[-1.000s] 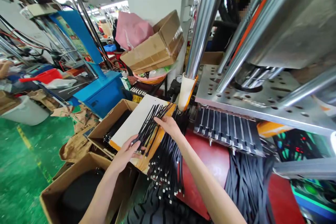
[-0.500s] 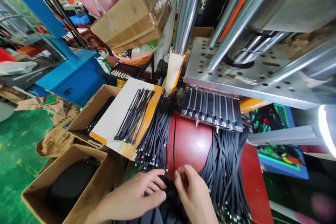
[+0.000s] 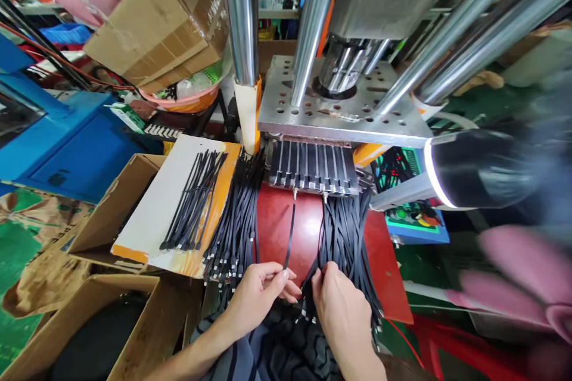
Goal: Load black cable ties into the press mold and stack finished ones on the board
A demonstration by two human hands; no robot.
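Note:
My left hand pinches the lower end of a single black flat cable, which stretches up over the red work surface. On the right, my right hand is closed at the near edge of a thick bundle of black flat cables with small metal plugs. Its fingers seem to grip a cable there, though the fingertips are partly hidden. Another bundle of black cables hangs to the left of my left hand. Beyond both hands sits a slotted metal fixture with black strips in its channels.
Over the fixture stands a press plate with thick steel columns. A white board at left carries more cables. Cardboard boxes stand at lower left. A lamp and a pink fan are at right.
My view has swung right. The single cable, earlier at my right hand's fingertips, is now in my left hand. My right hand has moved onto the right-hand bundle.

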